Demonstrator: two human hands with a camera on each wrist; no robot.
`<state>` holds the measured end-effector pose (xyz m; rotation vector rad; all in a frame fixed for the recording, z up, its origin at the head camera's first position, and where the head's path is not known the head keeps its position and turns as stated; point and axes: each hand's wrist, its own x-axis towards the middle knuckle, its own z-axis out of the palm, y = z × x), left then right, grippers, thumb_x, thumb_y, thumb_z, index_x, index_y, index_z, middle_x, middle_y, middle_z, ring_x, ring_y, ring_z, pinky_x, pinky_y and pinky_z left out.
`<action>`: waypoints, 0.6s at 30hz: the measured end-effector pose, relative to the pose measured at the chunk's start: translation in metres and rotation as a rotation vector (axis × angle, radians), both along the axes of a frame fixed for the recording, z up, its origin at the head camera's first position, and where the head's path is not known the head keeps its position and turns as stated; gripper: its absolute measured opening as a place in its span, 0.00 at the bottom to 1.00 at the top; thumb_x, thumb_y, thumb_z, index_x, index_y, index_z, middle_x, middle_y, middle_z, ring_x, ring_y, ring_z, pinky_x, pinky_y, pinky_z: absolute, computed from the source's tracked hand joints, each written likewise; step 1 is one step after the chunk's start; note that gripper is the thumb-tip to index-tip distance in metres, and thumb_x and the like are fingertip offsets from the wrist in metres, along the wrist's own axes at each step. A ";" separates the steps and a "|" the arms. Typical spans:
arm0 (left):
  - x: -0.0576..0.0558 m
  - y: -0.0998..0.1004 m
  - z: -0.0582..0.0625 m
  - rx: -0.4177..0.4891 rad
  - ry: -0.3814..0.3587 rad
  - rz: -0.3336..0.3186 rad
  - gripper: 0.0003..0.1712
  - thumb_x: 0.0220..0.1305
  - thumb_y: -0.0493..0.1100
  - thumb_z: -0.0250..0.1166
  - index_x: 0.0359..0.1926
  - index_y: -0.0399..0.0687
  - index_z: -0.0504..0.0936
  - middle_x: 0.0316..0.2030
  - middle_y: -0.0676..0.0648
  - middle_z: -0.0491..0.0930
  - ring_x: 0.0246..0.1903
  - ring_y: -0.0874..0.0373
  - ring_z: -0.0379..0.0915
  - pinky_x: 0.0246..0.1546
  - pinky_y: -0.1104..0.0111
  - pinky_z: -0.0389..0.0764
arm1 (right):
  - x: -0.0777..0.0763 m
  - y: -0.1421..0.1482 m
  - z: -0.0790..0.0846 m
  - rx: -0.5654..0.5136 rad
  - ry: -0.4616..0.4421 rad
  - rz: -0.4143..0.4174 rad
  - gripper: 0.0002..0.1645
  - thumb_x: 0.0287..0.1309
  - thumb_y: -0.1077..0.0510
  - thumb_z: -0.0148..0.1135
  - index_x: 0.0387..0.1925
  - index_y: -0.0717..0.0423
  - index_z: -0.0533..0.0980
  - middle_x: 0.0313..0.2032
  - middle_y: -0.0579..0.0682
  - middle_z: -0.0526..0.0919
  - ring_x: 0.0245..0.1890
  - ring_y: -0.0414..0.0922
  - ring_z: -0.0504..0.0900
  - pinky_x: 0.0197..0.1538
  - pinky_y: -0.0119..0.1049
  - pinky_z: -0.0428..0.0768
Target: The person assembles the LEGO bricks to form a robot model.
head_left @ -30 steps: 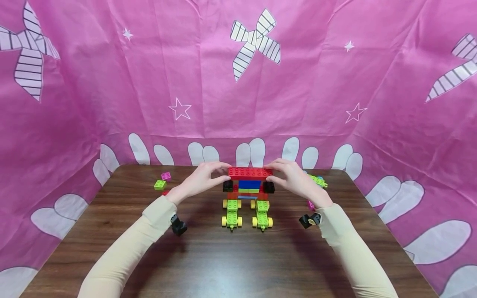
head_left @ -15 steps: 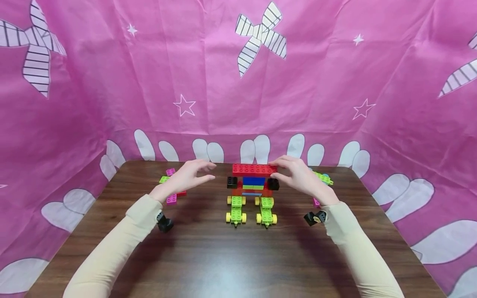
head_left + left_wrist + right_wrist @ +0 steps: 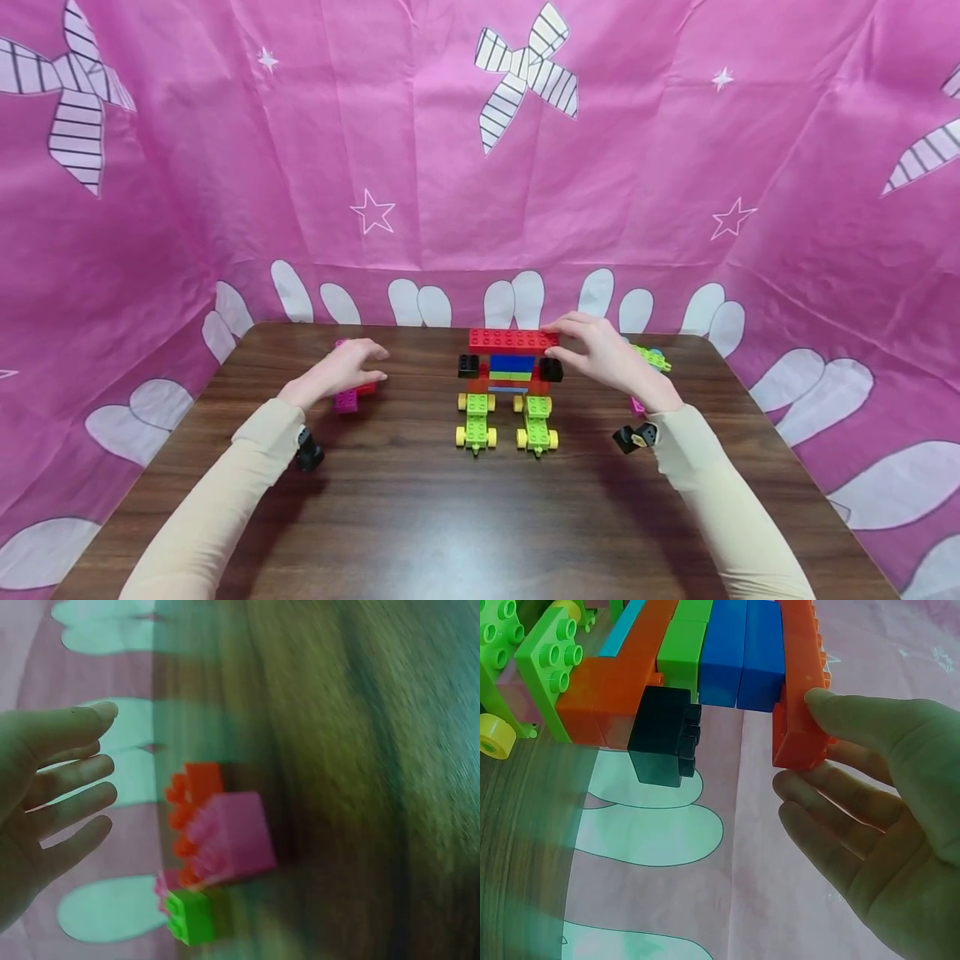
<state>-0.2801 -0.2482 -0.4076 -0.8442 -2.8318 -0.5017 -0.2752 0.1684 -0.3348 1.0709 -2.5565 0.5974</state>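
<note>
A toy-brick build stands mid-table on two lime green wheeled bases (image 3: 476,425) with yellow wheels. Blue bricks (image 3: 512,365) fill its centre, a black brick (image 3: 468,365) juts out at either side, and a long red brick (image 3: 506,339) lies across the top. My right hand (image 3: 596,354) pinches that red brick's right end, its thumb (image 3: 832,705) on the near face. Off to the left, my left hand (image 3: 333,371) holds nothing, fingers spread apart. It hovers by a magenta brick (image 3: 244,832), a loose red brick (image 3: 204,784) and a small green brick (image 3: 195,919).
Behind my right wrist lies a lime green piece (image 3: 651,358) with blue parts. A magenta brick (image 3: 637,407) shows partly beside that wrist. A pink patterned cloth (image 3: 450,208) hangs around the wooden table (image 3: 420,517).
My left hand has let go of the long red brick's left end and moved left to the loose bricks. The right hand has kept its grip; the head view has shifted slightly.
</note>
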 end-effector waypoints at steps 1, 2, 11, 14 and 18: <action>-0.001 -0.002 -0.003 -0.010 -0.005 0.008 0.19 0.54 0.41 0.68 0.44 0.32 0.80 0.41 0.37 0.83 0.46 0.44 0.77 0.51 0.53 0.76 | 0.000 0.000 0.000 0.000 0.000 0.000 0.21 0.52 0.53 0.67 0.49 0.53 0.79 0.44 0.50 0.83 0.46 0.45 0.81 0.49 0.43 0.81; -0.002 -0.005 -0.005 -0.015 -0.021 0.021 0.19 0.54 0.41 0.68 0.44 0.32 0.80 0.41 0.37 0.83 0.46 0.44 0.78 0.51 0.53 0.76 | 0.000 0.001 0.001 0.002 0.001 0.002 0.21 0.53 0.53 0.67 0.49 0.54 0.79 0.44 0.50 0.83 0.46 0.45 0.81 0.49 0.43 0.81; -0.010 -0.010 -0.019 -0.056 -0.133 0.053 0.17 0.53 0.40 0.69 0.43 0.35 0.82 0.40 0.40 0.85 0.44 0.47 0.79 0.48 0.54 0.78 | 0.001 0.002 0.000 0.009 0.010 0.011 0.20 0.54 0.53 0.66 0.49 0.53 0.79 0.44 0.49 0.83 0.45 0.44 0.81 0.47 0.42 0.81; -0.012 -0.011 -0.021 -0.070 -0.105 0.024 0.15 0.52 0.38 0.69 0.41 0.34 0.83 0.36 0.40 0.85 0.40 0.49 0.80 0.45 0.56 0.79 | 0.001 0.002 0.000 0.010 0.015 0.009 0.20 0.54 0.53 0.66 0.49 0.53 0.79 0.44 0.49 0.83 0.44 0.44 0.81 0.46 0.41 0.81; -0.013 -0.011 -0.020 -0.052 -0.110 0.012 0.13 0.52 0.36 0.69 0.39 0.33 0.83 0.35 0.39 0.85 0.39 0.48 0.81 0.43 0.57 0.80 | 0.001 0.001 0.000 0.010 0.024 0.013 0.19 0.54 0.53 0.66 0.48 0.53 0.79 0.43 0.49 0.83 0.44 0.44 0.81 0.47 0.41 0.81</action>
